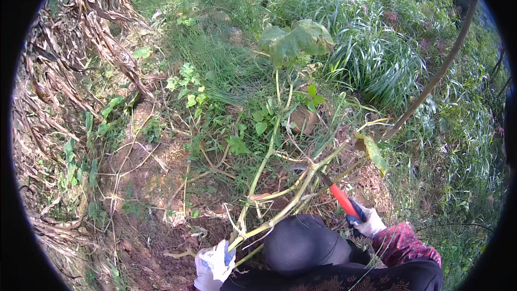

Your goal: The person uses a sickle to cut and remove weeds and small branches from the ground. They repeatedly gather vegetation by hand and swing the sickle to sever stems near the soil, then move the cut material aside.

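My left hand [214, 266], in a white and blue work glove, grips the lower end of a thick green vine stem [290, 206]. From there the stem slants up to the right and forks, and a large wilting leaf [297, 40] tops one branch. In a similar glove, my right hand [365, 221] is closed around the red handle [343, 200] of what looks like a sickle. Its curved blade [299, 167] shows partly behind the stem; whether it touches the stem I cannot tell. A yellowing leaf [375, 155] hangs right of the stem.
Dry corn stalks [89, 36] stand on the left. A thin wooden pole [438, 70] leans at the right, before tall grass [375, 60]. Beyond the vine sits a brown rounded lump [305, 121], perhaps a stone. My covered knee [299, 242] is between my hands, above bare soil [149, 242].
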A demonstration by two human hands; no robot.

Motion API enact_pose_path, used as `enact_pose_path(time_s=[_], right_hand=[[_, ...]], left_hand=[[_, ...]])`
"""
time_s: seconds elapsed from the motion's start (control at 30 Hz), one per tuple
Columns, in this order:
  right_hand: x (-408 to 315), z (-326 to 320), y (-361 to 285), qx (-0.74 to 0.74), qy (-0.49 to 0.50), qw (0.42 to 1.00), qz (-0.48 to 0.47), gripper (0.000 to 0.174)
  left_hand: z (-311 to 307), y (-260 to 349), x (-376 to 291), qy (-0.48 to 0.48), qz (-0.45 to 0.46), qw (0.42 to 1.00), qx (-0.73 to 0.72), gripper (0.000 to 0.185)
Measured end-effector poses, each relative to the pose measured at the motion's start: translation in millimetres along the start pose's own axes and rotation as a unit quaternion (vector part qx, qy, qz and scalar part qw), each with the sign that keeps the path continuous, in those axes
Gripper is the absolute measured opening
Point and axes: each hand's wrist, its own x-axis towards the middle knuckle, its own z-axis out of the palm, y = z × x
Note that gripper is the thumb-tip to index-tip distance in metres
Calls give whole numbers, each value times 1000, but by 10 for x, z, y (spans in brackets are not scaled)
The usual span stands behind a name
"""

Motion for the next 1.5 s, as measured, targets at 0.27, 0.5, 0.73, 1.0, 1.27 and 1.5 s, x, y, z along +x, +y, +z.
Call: enact_pose_path(time_s=[0.27, 0.5, 0.73, 1.0, 1.27, 1.5], right_hand=[[340, 367, -295, -38, -48, 998, -33, 66], [187, 349, -1187, 440, -120, 855, 247, 19], [-703, -155, -2113, 430, 93, 843, 311, 14], [-1737, -961, -2887, 454, 146, 817, 323, 10], [-2484, -1188, -3380, 482, 139, 837, 220, 10], [-3536, -516, -3593, 455, 26, 874, 167, 11]], left_hand=[[222, -410, -95, 71, -1, 994, -77, 31], [116, -560, 137, -81, -58, 990, -102, 36], [-291, 153, 663, -202, -180, 931, -244, 30], [-1649, 1071, 1069, -204, -211, 942, -162, 35], [-3125, 1640, 125, -120, -226, 928, -270, 26], [-3974, 1395, -2312, -15, -339, 814, -472, 12]])
